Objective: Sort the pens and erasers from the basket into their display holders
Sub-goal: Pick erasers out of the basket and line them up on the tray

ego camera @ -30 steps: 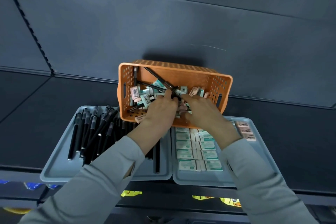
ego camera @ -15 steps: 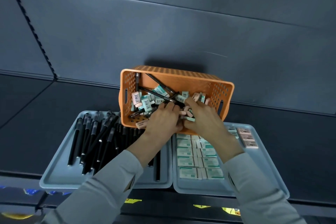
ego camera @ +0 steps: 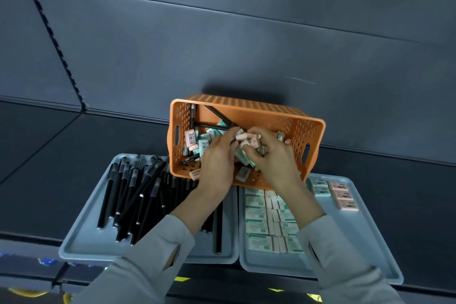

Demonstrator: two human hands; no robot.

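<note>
Task well along, not finished.

- One orange basket [ego camera: 249, 112], tipped toward person, holds mixed leftovers: four pens [ego camera: 212, 127] visible, roughly a dozen erasers [ego camera: 190, 137], pile hides rest.
- Pen tray [ego camera: 81, 242], front-left of basket: about twenty sorted pens [ego camera: 128, 195], overlapping, exact count impossible.
- Eraser tray [ego camera: 370, 249], front-right of basket: about twelve green sorted erasers [ego camera: 256, 227] in rows, partly hidden; plus two green, three pink further right.
- Both grips inside basket. Right grip [ego camera: 276, 158] curled round clump of erasers. Left grip [ego camera: 217, 163] touching same clump, hold unclear.
</note>
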